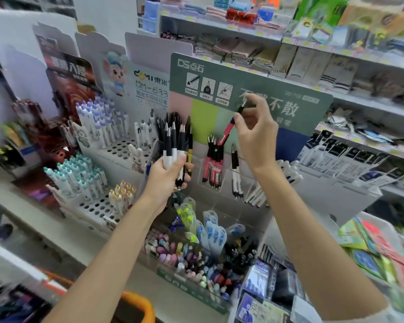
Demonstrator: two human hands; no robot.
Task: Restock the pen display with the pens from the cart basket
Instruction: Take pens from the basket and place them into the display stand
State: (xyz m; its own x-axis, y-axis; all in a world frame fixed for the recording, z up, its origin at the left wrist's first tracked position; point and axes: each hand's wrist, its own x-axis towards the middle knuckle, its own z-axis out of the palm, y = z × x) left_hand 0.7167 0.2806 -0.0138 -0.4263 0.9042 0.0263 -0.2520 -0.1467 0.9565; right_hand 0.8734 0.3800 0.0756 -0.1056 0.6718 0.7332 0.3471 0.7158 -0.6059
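My left hand (169, 174) grips a bundle of black-and-white pens (173, 145), held upright in front of the green pen display (250, 89). My right hand (254, 129) pinches the top of a single pink-and-black pen (229, 129), its tip pointing down at the clear pocket that holds several pink pens (214, 164). To the right of that pocket stands a pocket of white-and-black pens (236, 176). The orange cart basket (138, 306) shows only its rim at the bottom edge; its contents are hidden.
White tiered pen stands (98, 141) with holes stand to the left. Clear bins of erasers and correction tapes (196, 248) sit below the display. Shelves of socks and towels (243, 50) rise behind. Packaged stationery (380, 248) lies at the right.
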